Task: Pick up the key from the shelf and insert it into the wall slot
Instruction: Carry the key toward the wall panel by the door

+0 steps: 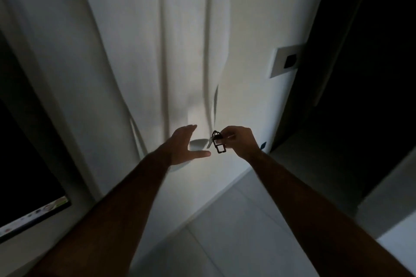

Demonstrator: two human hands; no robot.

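Right now the fingers (227,136) of the right hand (242,141) are pinched together on the key (210,141), which hangs in the air with a dark fob (219,144) dangling under it, off the shelf already. The silvery blade sticks out left of the fob, pointing down and left, blurry, so its exact angle is hard to read. The left hand (184,146) is just left of the key, empty, fingers spread apart, thumb out toward the blade and not touching it.

The wall plate (284,60) with a dark opening sits well up and right of the key, near the wall edge; probably the slot, but too small and dim to be sure. A small blue mark (263,145) shows low on the wall, right of the key. Floor tiles lie below the key, and a lit screen (33,211) sits far left and lower.

Risks, as a guess:
- The pinch looks to be on the fob or ring end, not the blade, so the blade may swing and miss the opening.
- The blade points away from the plate, so it needs turning first; a one-hand regrip could drop it to the floor.
- Dim light and a dark opening make lining up hard.
- The loose fob could snag on the plate.
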